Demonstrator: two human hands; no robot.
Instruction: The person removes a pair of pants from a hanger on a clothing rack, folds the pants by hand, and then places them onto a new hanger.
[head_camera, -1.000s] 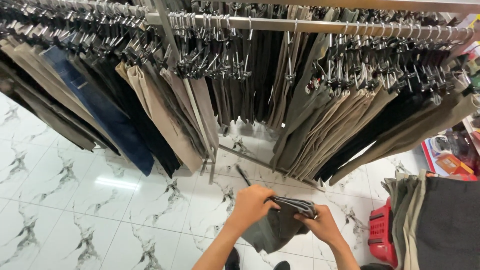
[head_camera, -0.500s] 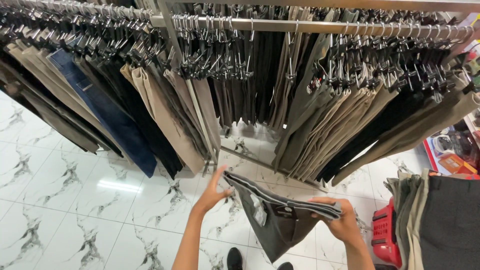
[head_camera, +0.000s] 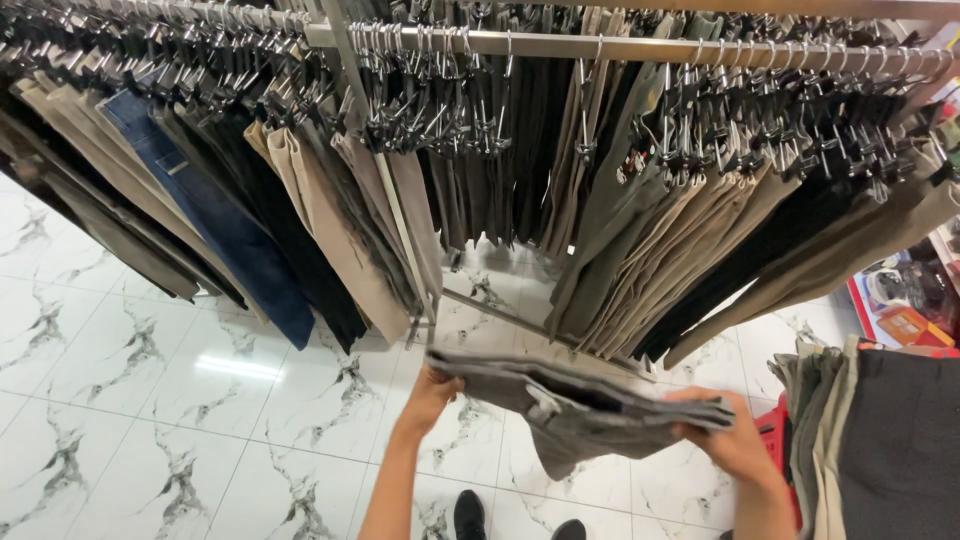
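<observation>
I hold a pair of dark grey trousers (head_camera: 580, 405) stretched flat by the waistband in front of me. My left hand (head_camera: 430, 395) grips the left end of the waistband. My right hand (head_camera: 735, 440) grips the right end. The legs hang folded below the band, over the white marble floor (head_camera: 150, 400). Just beyond the trousers stands a metal clothes rail (head_camera: 640, 45) crowded with hanging trousers on black clip hangers.
Beige, olive, black and blue trousers hang in rows from the rails, reaching low. A slanted metal rack bar (head_camera: 400, 230) comes down to the floor ahead. A stack of folded trousers (head_camera: 880, 440) and a red object sit at the right. My shoes show at the bottom.
My hands have moved apart and spread the trousers' waistband out wide. The garment was bunched between both hands a second ago; now it is held taut and raised.
</observation>
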